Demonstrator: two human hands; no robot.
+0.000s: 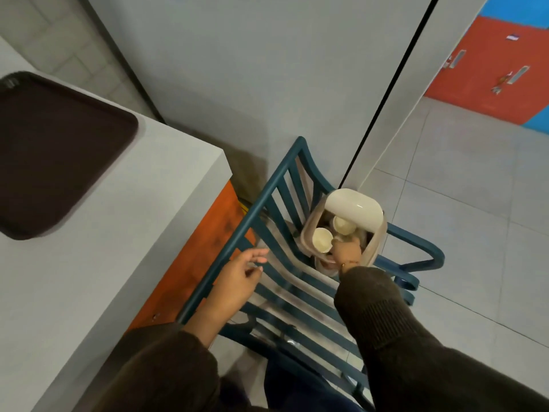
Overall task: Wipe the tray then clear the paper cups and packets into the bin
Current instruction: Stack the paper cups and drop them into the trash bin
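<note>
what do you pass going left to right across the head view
brown tray → left hand → bin → red wall

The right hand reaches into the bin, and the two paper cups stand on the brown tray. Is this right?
No. The head view shows both paper cups inside the bin, not on the brown tray; the right hand does reach in.

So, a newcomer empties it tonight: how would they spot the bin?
Find the grey wall, then the blue slatted chair below it. At the chair's far end is the bin: a beige tub with a cream lid, paper cups showing inside.
</note>
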